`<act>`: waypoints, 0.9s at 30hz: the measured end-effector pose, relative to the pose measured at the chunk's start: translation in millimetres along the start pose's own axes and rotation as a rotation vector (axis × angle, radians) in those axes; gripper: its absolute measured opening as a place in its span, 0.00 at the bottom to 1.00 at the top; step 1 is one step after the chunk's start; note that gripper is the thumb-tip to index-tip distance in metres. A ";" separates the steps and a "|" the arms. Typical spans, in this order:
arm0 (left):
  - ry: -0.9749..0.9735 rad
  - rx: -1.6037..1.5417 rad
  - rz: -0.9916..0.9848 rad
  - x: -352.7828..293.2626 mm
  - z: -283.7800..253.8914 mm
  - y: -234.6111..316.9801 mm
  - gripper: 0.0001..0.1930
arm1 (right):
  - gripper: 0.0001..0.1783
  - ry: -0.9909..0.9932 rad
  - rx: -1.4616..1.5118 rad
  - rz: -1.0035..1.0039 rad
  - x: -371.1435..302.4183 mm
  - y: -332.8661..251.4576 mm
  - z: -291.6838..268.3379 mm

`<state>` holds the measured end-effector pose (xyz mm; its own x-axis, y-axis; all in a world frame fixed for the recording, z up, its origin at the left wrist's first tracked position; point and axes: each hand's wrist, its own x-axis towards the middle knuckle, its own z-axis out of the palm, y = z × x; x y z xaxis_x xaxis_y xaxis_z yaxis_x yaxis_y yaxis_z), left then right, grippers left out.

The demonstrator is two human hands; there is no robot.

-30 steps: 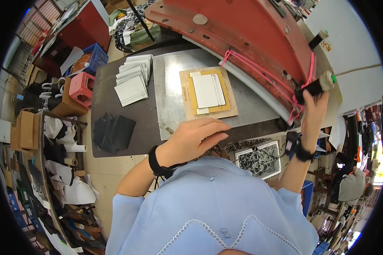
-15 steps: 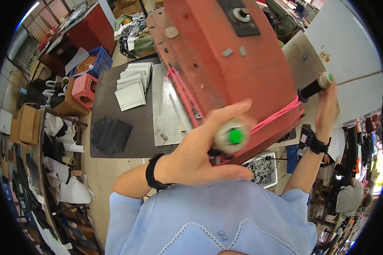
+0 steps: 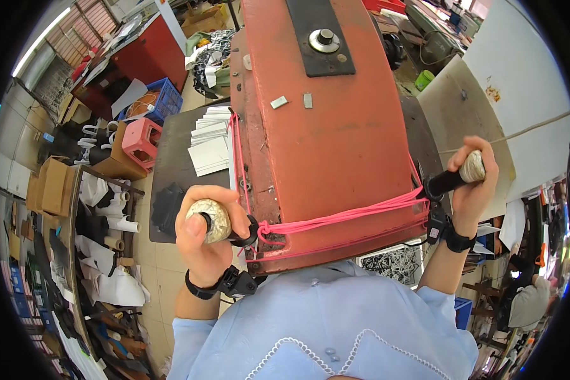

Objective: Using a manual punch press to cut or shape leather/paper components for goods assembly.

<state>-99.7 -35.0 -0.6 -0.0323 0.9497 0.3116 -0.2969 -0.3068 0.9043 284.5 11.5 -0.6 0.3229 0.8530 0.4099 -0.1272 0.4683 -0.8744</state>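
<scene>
A big red metal press head (image 3: pixel 323 126) fills the middle of the view, swung over the grey work table (image 3: pixel 171 183). Pink cord (image 3: pixel 348 215) is wound round its near end. My left hand (image 3: pixel 210 240) grips the taped knob handle (image 3: pixel 214 220) at its left corner. On the right side my right hand (image 3: pixel 472 183) is closed around the other taped handle (image 3: pixel 472 168). Both wrists wear black bands. The stacked sheets under the press head are hidden.
Piles of white cut sheets (image 3: pixel 210 145) lie on the table to the left. A pink crate (image 3: pixel 140 140), a blue crate (image 3: pixel 161 101) and cardboard boxes (image 3: pixel 50 183) stand on the floor at left. A tray of small cut pieces (image 3: pixel 396 263) sits near my right elbow.
The red press head has swung from the right across the table and now covers the sheets. My left hand left the table edge and took the left handle; my right hand stayed on its handle.
</scene>
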 end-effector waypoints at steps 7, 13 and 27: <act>-0.032 -0.076 0.010 -6.2 -21.5 -24.2 0.26 | 0.18 -0.037 0.120 0.029 -13.7 19.4 1.3; -0.026 -0.053 0.011 -8.6 -22.2 -30.9 0.27 | 0.19 -0.020 0.072 0.013 -17.8 25.7 0.4; -0.091 -0.022 -0.006 -7.8 22.3 -17.9 0.40 | 0.32 -0.046 0.017 -0.021 20.2 9.3 -22.3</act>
<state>-72.9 -38.3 -12.7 0.0558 0.9415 0.3324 -0.3182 -0.2988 0.8997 310.8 28.0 -6.2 0.2822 0.8527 0.4396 -0.1368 0.4893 -0.8613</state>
